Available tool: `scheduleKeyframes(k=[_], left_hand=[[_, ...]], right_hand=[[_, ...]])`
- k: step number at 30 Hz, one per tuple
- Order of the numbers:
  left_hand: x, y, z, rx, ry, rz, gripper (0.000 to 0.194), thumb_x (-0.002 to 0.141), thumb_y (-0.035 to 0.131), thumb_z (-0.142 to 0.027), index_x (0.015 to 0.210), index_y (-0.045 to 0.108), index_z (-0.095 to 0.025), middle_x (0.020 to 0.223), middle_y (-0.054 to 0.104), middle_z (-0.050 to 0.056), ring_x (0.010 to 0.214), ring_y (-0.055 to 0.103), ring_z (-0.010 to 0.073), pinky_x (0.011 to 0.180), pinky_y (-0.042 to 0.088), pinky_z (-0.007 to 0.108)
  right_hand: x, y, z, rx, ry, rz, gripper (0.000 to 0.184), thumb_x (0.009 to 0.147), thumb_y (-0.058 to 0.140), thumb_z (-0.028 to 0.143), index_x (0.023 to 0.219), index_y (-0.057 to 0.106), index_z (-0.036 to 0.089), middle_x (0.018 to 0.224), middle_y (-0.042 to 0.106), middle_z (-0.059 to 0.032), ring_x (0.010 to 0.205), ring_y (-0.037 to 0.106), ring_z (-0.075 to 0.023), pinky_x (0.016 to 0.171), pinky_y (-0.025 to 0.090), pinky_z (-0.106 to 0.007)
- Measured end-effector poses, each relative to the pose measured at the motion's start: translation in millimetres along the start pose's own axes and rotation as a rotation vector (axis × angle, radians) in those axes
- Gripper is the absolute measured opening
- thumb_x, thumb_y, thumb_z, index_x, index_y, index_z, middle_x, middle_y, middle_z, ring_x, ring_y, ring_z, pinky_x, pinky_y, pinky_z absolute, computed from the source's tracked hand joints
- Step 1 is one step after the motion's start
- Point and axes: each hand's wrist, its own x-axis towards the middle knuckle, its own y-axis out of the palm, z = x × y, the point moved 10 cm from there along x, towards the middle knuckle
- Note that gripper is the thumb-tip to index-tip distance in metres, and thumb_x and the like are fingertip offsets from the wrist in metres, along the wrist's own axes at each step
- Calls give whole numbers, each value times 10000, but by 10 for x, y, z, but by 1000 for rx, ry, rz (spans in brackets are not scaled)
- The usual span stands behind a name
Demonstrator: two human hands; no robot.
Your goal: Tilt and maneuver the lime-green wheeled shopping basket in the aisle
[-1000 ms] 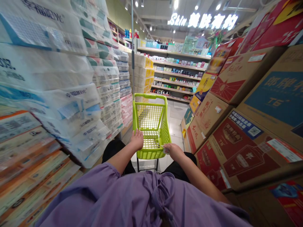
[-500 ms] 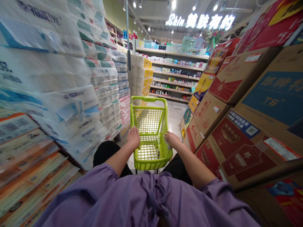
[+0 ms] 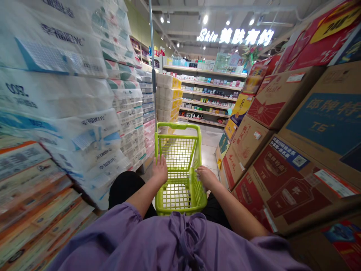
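A lime-green plastic shopping basket (image 3: 177,175) with grid walls stands between my knees, its raised handle frame at the far end. I see only its grid floor inside. On its left side lies my left hand (image 3: 160,169), fingers stretched forward and pressed flat against the wall. My right hand (image 3: 205,177) is at the right rim, its fingers curled over the edge; the fingertips are partly hidden. A thin grey pole (image 3: 153,75) rises beside the basket's far left corner.
Wrapped tissue packs (image 3: 90,124) are stacked high at my left. Liquor cartons (image 3: 293,165) are piled at my right. Ahead, a narrow tiled aisle (image 3: 210,143) runs to shelves (image 3: 208,92) of small boxed goods, past more paper packs (image 3: 169,94) with yellow sides.
The view has tilted up slightly, so the basket and shelves sit lower in it. Both hands remain at the basket's sides.
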Motion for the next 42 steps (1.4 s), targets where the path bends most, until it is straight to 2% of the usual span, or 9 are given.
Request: scheduleKeyframes(k=[7, 12, 17, 19, 22, 27, 32, 36, 42], left_hand=[[15, 55, 160, -31, -70, 4, 657, 836, 392, -133, 1474, 271, -30, 1560, 190, 182, 1452, 129, 324, 1175, 136, 465], [-27, 42, 194, -69, -30, 11, 702, 829, 478, -203, 1463, 265, 10, 1555, 191, 218, 1448, 119, 357, 1158, 205, 451], [-86, 58, 140, -42, 32, 41, 722, 802, 504, -127, 1472, 260, -17, 1564, 188, 195, 1444, 68, 388, 1161, 189, 468], [-100, 57, 93, -49, 54, 44, 707, 800, 482, -81, 1469, 265, -10, 1566, 180, 196, 1440, 53, 402, 1161, 183, 486], [-104, 41, 39, -67, 63, 31, 686, 810, 471, -66, 1468, 280, -26, 1563, 194, 196, 1438, 55, 407, 1146, 210, 514], [-120, 31, -1, -62, 54, -4, 662, 818, 441, -68, 1463, 298, -36, 1552, 219, 199, 1437, 111, 395, 1129, 243, 525], [-144, 62, 10, -50, 33, -17, 635, 831, 379, -63, 1462, 309, -46, 1550, 224, 179, 1443, 140, 352, 1150, 194, 503], [87, -16, 156, -49, -41, -47, 625, 850, 341, -83, 1471, 281, -42, 1557, 191, 171, 1444, 173, 316, 1161, 163, 487], [798, -268, 589, -183, -294, -138, 637, 840, 334, -66, 1472, 268, -29, 1543, 241, 190, 1424, 244, 312, 1134, 252, 466]], right_hand=[[124, 36, -38, 68, 86, -106, 457, 853, 428, 108, 1285, 578, 132, 1445, 464, -100, 1365, 383, -194, 1105, 359, -341], [-245, 194, 94, 82, 141, -22, 447, 811, 432, 47, 1175, 645, 196, 1475, 427, -72, 1259, 514, -191, 991, 456, -296], [-244, 66, 148, 26, 165, 168, 343, 777, 511, 56, 1035, 701, 176, 1192, 664, -125, 1042, 649, -248, 886, 486, -321], [-43, -150, 169, 31, 144, 88, 360, 817, 481, 94, 1107, 681, 168, 1111, 692, -123, 1049, 638, -250, 902, 472, -323], [235, -513, 218, 77, 49, -241, 482, 870, 378, 103, 1320, 534, 177, 1394, 516, -100, 1250, 494, -211, 1006, 411, -306], [274, -89, -155, 7, 282, -193, 537, 758, 461, 53, 1255, 577, 222, 1506, 371, -71, 1147, 530, -241, 928, 450, -324], [107, 70, -208, -12, 269, -212, 571, 765, 416, 29, 1303, 549, 165, 1491, 374, -149, 1218, 502, -269, 948, 429, -314], [23, 59, -186, -32, 276, -195, 556, 782, 376, 13, 1287, 559, 156, 1431, 454, -170, 1230, 510, -253, 965, 423, -301], [-66, 131, -202, 57, 199, -256, 485, 825, 373, 61, 1238, 592, 190, 1361, 540, -145, 1187, 571, -239, 950, 476, -317]])
